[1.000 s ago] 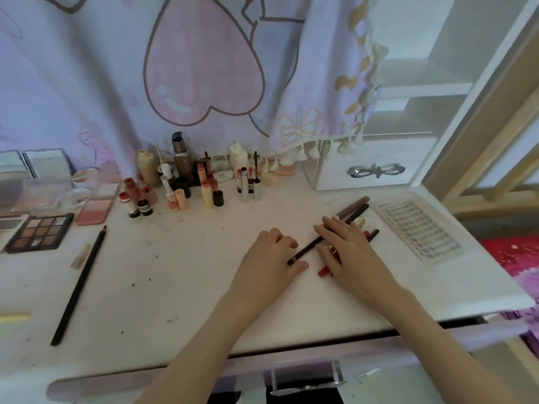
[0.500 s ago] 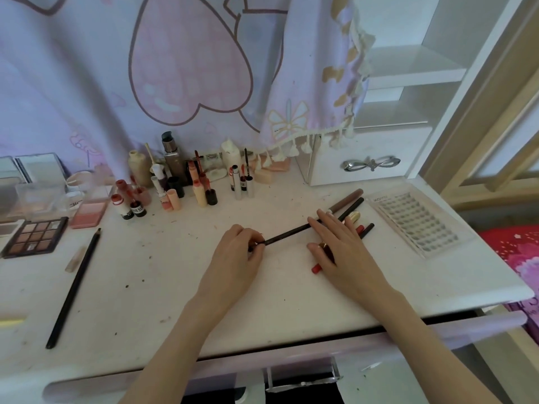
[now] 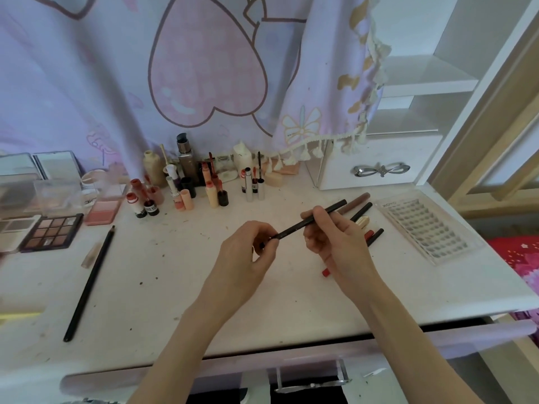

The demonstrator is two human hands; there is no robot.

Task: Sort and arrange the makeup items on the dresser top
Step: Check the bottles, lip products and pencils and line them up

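Both hands hold one thin black makeup pencil [image 3: 294, 227] above the white dresser top [image 3: 175, 281]. My left hand [image 3: 248, 258] pinches its near end. My right hand [image 3: 335, 240] grips its middle with curled fingers. Behind the right hand lie several more pencils and sticks: a brown one [image 3: 354, 202], a black one [image 3: 361, 212], a gold tube [image 3: 363, 220] and a red-and-black one [image 3: 374, 236]; a red tip [image 3: 325, 272] shows under the wrist. A long black pencil [image 3: 89, 282] lies at the left.
Small bottles and lip tubes [image 3: 186, 185] stand in a cluster at the back. An eyeshadow palette [image 3: 52, 231] and a pink blush pan [image 3: 102, 212] lie at the left. A clear lash tray [image 3: 423, 228] lies at the right, before a white drawer box [image 3: 376, 167].
The right hand, which lay flat on the pencils, has lifted and taken hold of the black pencil. Both hands now hold that pencil raised off the dresser top.
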